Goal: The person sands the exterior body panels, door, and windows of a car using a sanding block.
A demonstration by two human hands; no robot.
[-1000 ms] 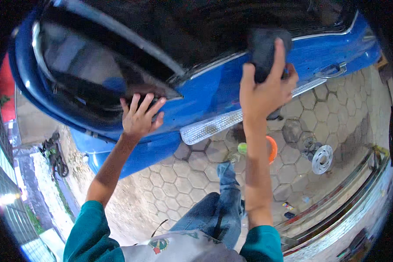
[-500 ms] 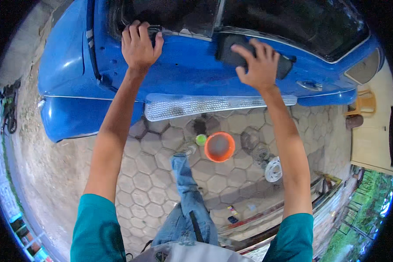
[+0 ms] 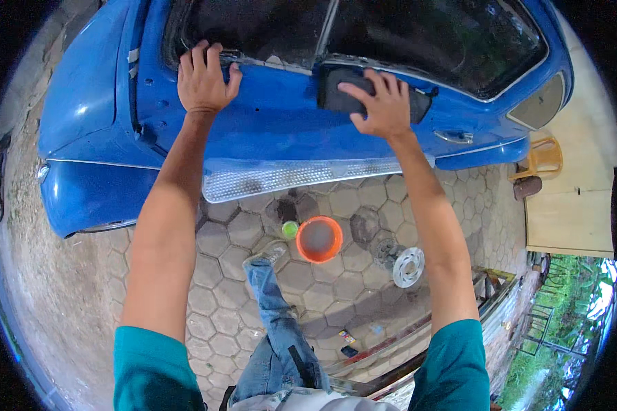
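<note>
A blue car [image 3: 288,96] with dark side windows stands before me. My left hand [image 3: 204,82] rests on the lower window edge, fingers spread, near a dark fitting on the sill. Further right, my right hand [image 3: 384,106] presses a dark grey sheet, like sandpaper, [image 3: 332,89] against the upper door below the window, thumb and fingers spread over it. The sheet shows on both sides of the hand; the part under the palm is hidden. A metal door handle [image 3: 454,137] lies to the right and below this hand.
A ridged running board [image 3: 301,177] spans the car's lower side. On the hexagonal paving [image 3: 216,267] stand an orange bucket [image 3: 319,240] of greyish water, a small green container [image 3: 290,229] and a round silvery part [image 3: 408,267]. A yellow chair [image 3: 545,156] stands at the right.
The view has swung, so the car and the floor items appear further left. Both hands stay in about the same places on the car, the right one still on the dark grey sheet.
</note>
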